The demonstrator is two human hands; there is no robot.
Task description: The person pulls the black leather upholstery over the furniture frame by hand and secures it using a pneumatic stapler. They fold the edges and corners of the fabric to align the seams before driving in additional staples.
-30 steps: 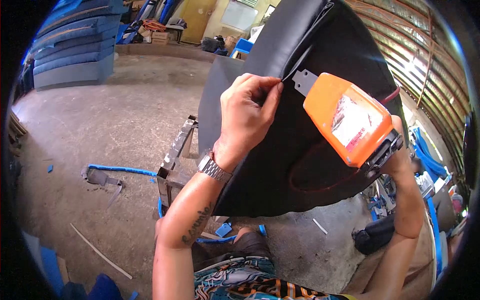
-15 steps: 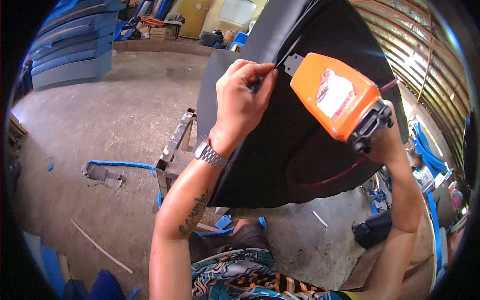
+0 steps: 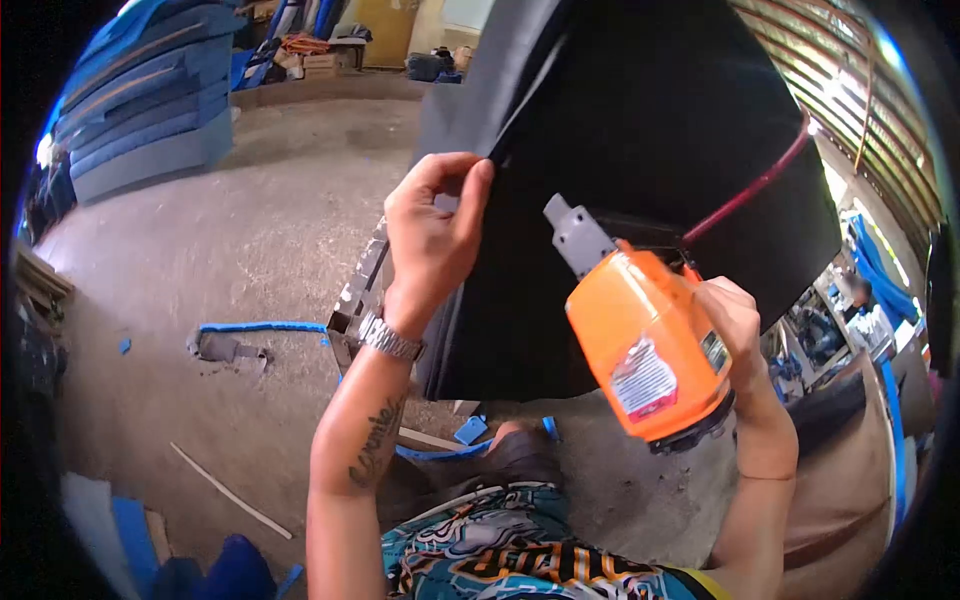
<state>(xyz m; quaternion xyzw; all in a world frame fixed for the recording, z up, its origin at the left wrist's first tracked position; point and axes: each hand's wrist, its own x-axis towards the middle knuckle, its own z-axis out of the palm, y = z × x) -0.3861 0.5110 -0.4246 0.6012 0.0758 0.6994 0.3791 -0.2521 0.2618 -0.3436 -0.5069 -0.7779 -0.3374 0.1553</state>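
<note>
Since half a second ago, the orange tool has dropped away from the left hand; its nose, then just beside those fingertips, is now apart from them, below and to the right. Left of the left hand, the concrete floor gives wide open room, rough and grey with worn pale patches. Right of that hand spreads the black covering, mostly matte, with a smoother, faintly shiny strip at its left; the left hand's thumb and forefinger pinch narrowly on the long fold between them. Its lower edge ends above the wearer's knees. Far up and left of the left hand stands a stack of blue panels, layered and curved. Just behind that wrist is a metal frame, its pale paint chipped. The right hand is wrapped around the tool, a glossy, rounded casing with a torn label and a flat grey nose; bare covering lies between nose and left fingertips. Above the right hand slants a thin, dark red hose.
</note>
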